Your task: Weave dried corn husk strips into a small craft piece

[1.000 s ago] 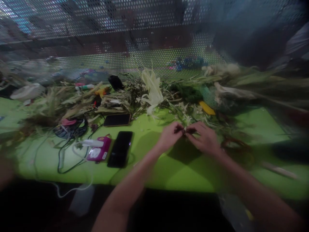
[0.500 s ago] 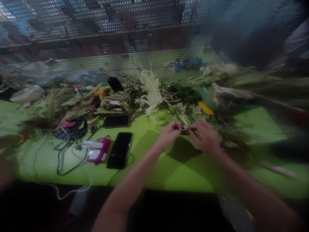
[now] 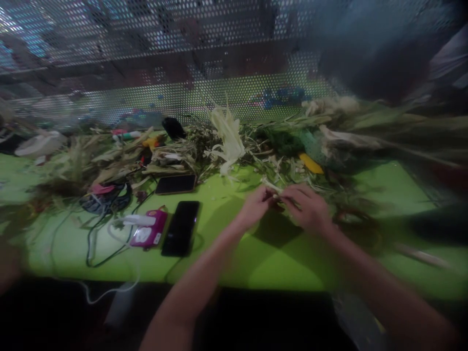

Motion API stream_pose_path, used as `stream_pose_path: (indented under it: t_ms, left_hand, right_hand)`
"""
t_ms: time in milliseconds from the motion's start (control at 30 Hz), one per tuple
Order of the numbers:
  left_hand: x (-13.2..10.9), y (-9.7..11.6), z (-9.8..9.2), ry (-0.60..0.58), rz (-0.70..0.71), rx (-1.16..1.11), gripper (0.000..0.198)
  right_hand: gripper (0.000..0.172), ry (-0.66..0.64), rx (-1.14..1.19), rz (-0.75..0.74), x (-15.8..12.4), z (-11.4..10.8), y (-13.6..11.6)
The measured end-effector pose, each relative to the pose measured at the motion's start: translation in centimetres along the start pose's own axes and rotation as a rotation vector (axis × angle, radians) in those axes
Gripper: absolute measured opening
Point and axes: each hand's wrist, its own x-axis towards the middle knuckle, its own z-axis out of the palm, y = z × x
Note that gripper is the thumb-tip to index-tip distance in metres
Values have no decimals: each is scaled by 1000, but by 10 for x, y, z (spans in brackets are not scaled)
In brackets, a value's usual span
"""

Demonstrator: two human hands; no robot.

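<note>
My left hand (image 3: 253, 208) and my right hand (image 3: 307, 208) meet above the bright green table (image 3: 270, 258), fingertips pinched together on a small dark piece of plant stuff (image 3: 278, 199). A pale strip sticks out from between the fingers toward the leaf pile. Motion blurs both hands, and the piece itself is too small to name. Just beyond the hands lies a long heap of dried leaves and stems (image 3: 204, 146), with a pale bundle of husk-like strips (image 3: 230, 136) standing out of it.
Left of my hands lie a black phone (image 3: 181, 227), a second phone (image 3: 176, 184), a pink power bank (image 3: 147, 233) with white cable, and a tangle of dark cords (image 3: 106, 195). A yellow item (image 3: 311, 164) sits among the leaves. A perforated metal screen (image 3: 183, 92) backs the table.
Both hands have stayed pinched together on the small piece and shifted slightly, the fingers working at it. The rest of the table is unchanged.
</note>
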Motion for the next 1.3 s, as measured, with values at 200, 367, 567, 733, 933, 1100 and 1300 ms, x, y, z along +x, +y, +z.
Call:
stream_pose_path:
  t_ms: [200,367,567,733,933,1100,1300]
  left_hand:
    - [1,5,0,97,61,-59,7]
    - [0,9,5,162,93,-61,12]
    - [-2,11,2,134,83,-42,15]
    - [-2,11,-1,160,102,24,15]
    - [-3,5,8,146,175,35,16]
    - [-5,-2,11,134,224,208,22]
    - [-6,-2,5,140,212,415,29]
  right_hand:
    - [14,-26,47,194,5,-8,-1]
    - [17,-86,55,209,5,-6,-2]
    - [9,-100,148,300,4,-3,0]
    - [12,-104,231,462,7,-8,-1]
    - [28,-183,378,598,9,-6,-7]
    - [30,-161,399,667,9,-2,-4]
    - [28,-102,460,699,11,-3,-2]
